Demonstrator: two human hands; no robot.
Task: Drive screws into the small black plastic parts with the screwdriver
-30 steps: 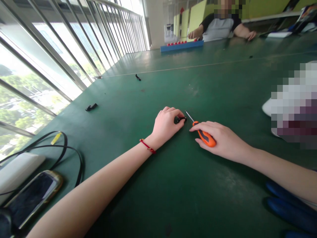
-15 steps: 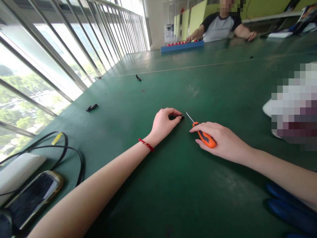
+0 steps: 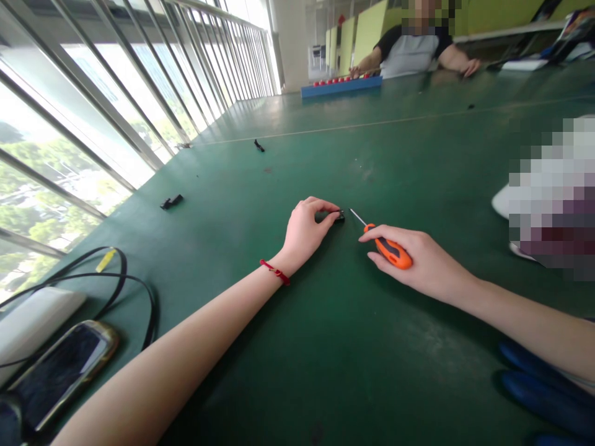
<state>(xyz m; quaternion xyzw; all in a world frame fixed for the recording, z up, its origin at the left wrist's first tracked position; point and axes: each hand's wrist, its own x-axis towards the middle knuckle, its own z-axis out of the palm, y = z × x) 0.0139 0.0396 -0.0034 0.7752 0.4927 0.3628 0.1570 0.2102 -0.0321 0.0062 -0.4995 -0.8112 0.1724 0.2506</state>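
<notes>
My left hand [image 3: 310, 224], with a red band at the wrist, pinches a small black part [image 3: 341, 217] between thumb and fingertips, low over the green table [image 3: 297, 347]. Fingers cover much of the part, so its exact kind does not show. In my right hand [image 3: 413, 251] lies a screwdriver [image 3: 393, 252] with an orange and dark handle. Its thin metal shaft points up and left, and the tip ends a little right of the black part, apart from it.
Two black pieces, one nearer [image 3: 171, 202] and one farther [image 3: 259, 145], lie to the left. A phone [image 3: 65, 375], a white box [image 3: 41, 313] and black cables [image 3: 151, 303] are at lower left. Across the table a person [image 3: 413, 52] sits by a blue rack [image 3: 341, 87]. Railings line the left.
The screwdriver has drawn slightly to the right, away from the black part. The black part has turned a little in my left fingertips, and that hand has risen slightly.
</notes>
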